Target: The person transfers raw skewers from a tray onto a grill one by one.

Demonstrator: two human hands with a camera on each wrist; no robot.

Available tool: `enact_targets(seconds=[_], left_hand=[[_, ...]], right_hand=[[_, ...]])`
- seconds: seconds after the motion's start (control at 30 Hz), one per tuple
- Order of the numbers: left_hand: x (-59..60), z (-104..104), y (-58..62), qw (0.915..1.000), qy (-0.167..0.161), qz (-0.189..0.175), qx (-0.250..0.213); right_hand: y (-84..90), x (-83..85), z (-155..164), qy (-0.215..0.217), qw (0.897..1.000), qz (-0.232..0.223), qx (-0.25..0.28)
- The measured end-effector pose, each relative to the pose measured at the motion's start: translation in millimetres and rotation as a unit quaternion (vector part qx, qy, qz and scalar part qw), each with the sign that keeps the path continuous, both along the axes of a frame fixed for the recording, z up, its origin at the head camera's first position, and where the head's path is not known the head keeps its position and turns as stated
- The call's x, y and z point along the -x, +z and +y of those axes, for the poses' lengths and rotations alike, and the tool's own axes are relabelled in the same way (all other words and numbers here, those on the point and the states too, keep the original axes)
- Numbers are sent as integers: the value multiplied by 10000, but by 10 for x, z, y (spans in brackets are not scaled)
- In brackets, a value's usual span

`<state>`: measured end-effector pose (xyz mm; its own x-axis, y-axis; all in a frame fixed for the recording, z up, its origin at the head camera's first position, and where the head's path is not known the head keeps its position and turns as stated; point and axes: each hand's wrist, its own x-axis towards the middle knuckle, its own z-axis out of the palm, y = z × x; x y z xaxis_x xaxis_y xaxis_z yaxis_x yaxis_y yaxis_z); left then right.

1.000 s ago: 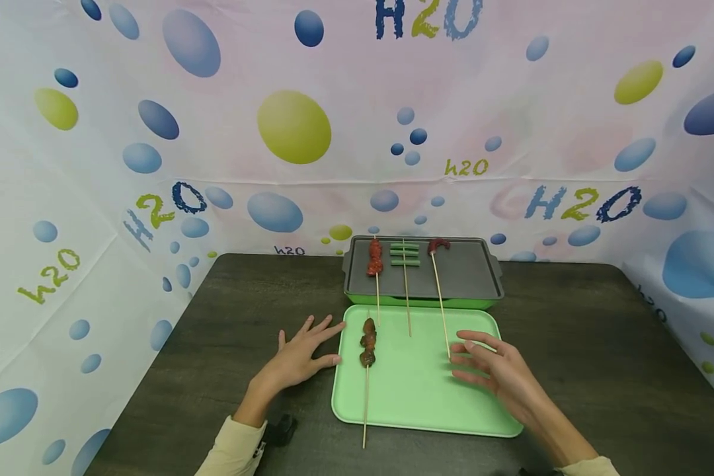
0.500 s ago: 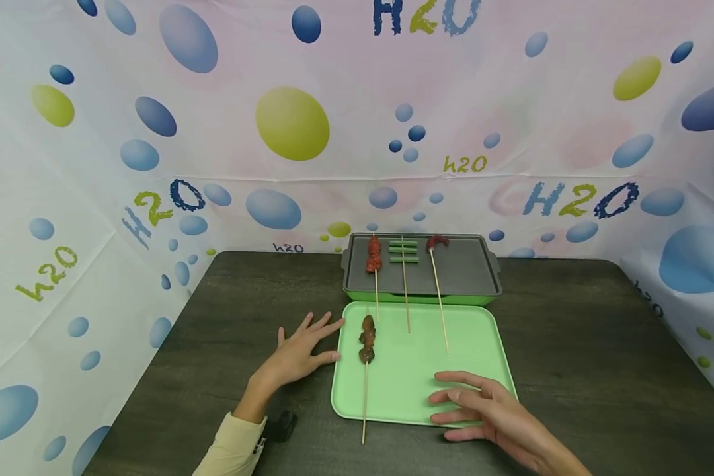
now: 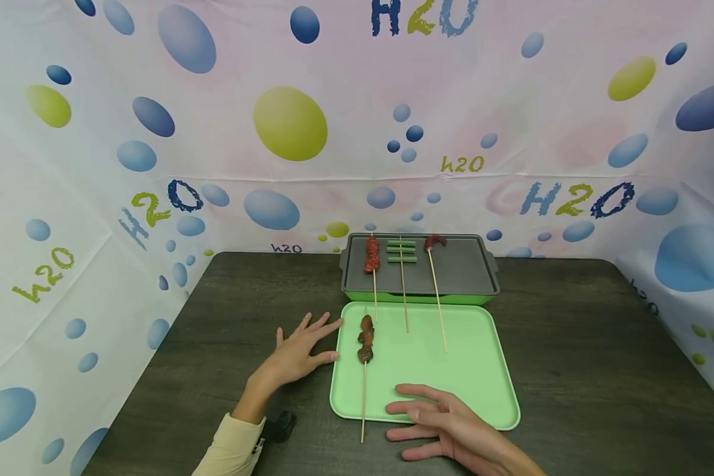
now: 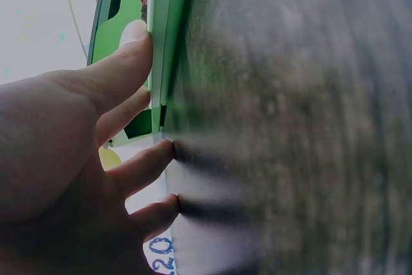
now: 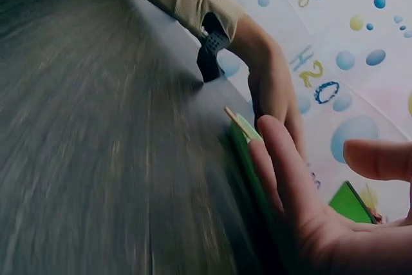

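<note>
A skewer of brown chunks (image 3: 365, 339) lies on the left side of the light green tray (image 3: 458, 370), its stick overhanging the front edge. My left hand (image 3: 297, 354) is spread on the table, thumb and a fingertip touching the tray's left rim; the left wrist view shows the thumb (image 4: 132, 49) against that rim. Over the tray's front edge hovers my right hand (image 3: 446, 426), fingers apart and holding nothing, right of the brown skewer's stick. Behind the tray, a grey griddle (image 3: 467, 271) bears a red chunk skewer (image 3: 372, 254), a green-stick skewer (image 3: 402, 259) and a dark red curled-piece skewer (image 3: 436, 242).
The griddle skewers' sticks reach forward over the tray. A dark wood-grain table (image 3: 571, 344) extends on both sides. Directly behind the griddle hangs a white curtain (image 3: 357, 79) with blue and yellow-green ovals. A black strap (image 3: 281, 426) sits at my left wrist.
My right hand has moved away from the end of the curled-piece skewer's stick, toward me and to the left. The left hand stays at the tray's rim.
</note>
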<state>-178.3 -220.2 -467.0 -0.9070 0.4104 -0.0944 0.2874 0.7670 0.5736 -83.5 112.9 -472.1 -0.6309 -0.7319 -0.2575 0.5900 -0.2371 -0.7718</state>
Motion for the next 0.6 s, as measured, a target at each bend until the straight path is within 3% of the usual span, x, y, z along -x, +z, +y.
enact_targets(seconds=[0.6], left_hand=[[2,-10,1,10000,26,25,52]], right_hand=[[-35,112,-443,-88,9986,-505,127]])
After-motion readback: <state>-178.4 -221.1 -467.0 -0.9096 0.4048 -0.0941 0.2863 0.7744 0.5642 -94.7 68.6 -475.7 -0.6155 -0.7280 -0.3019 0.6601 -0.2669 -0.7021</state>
